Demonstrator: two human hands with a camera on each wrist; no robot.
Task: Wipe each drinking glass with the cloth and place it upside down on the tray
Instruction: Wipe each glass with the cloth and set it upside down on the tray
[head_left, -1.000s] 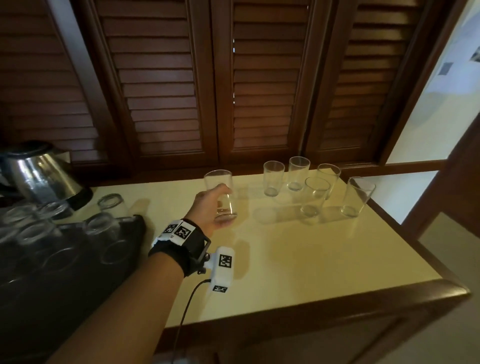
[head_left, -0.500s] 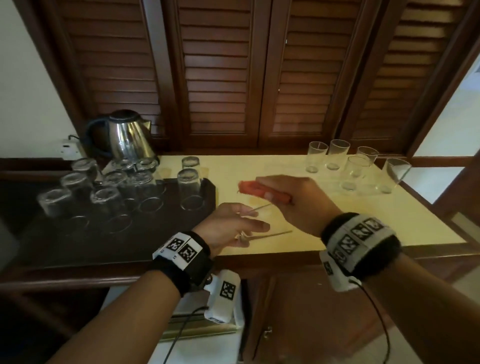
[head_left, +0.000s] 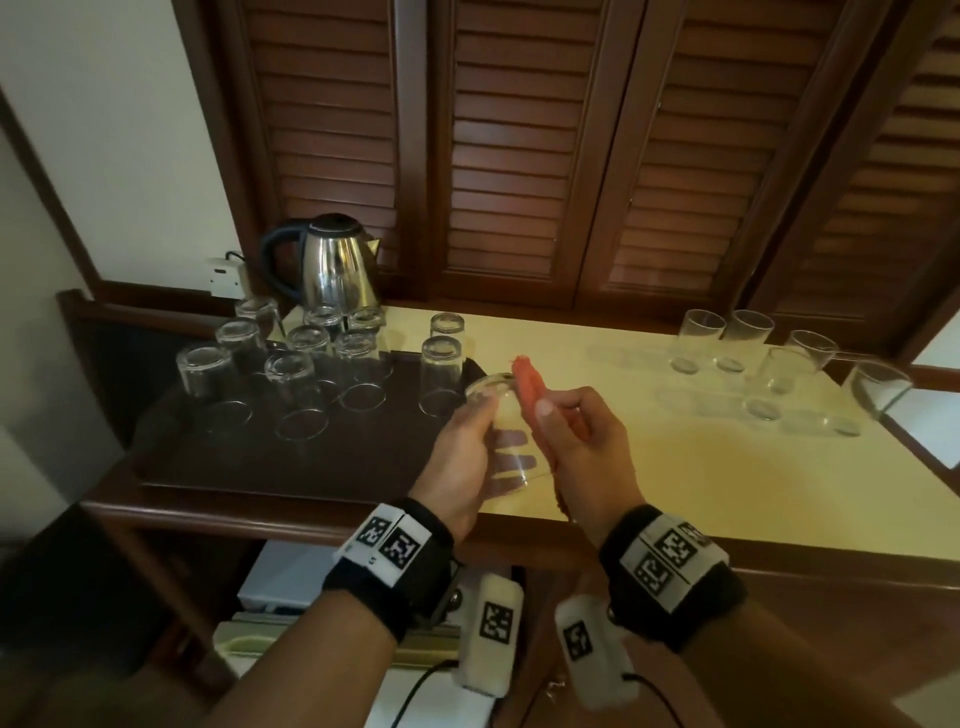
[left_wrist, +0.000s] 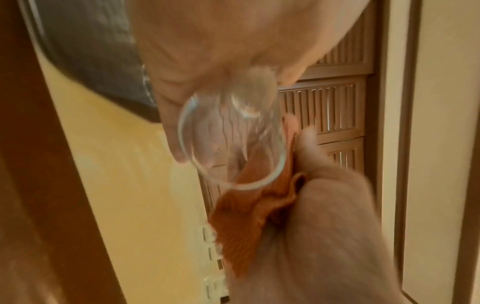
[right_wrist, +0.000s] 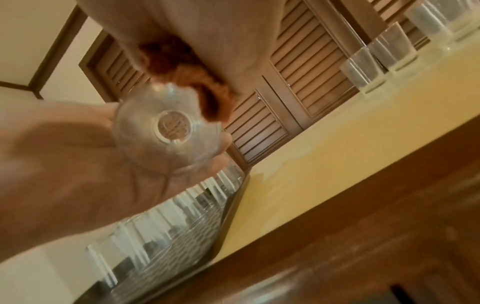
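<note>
My left hand grips a clear drinking glass above the counter's front edge, its mouth tilted away from me. Held in my right hand, an orange cloth presses against the glass's right side. In the left wrist view the cloth lies folded at the rim of the glass. The right wrist view shows the base of the glass with the cloth behind it. Several glasses stand upside down on the dark tray at left. Several upright glasses wait at the far right.
A steel kettle stands behind the tray against the louvred wooden doors. One inverted glass sits on the yellow counter just beyond the tray. The counter drops off at its right end near the last glass.
My left hand carried a glass from the group at right back toward me. My right hand came in with the orange cloth and now holds it against the glass.
</note>
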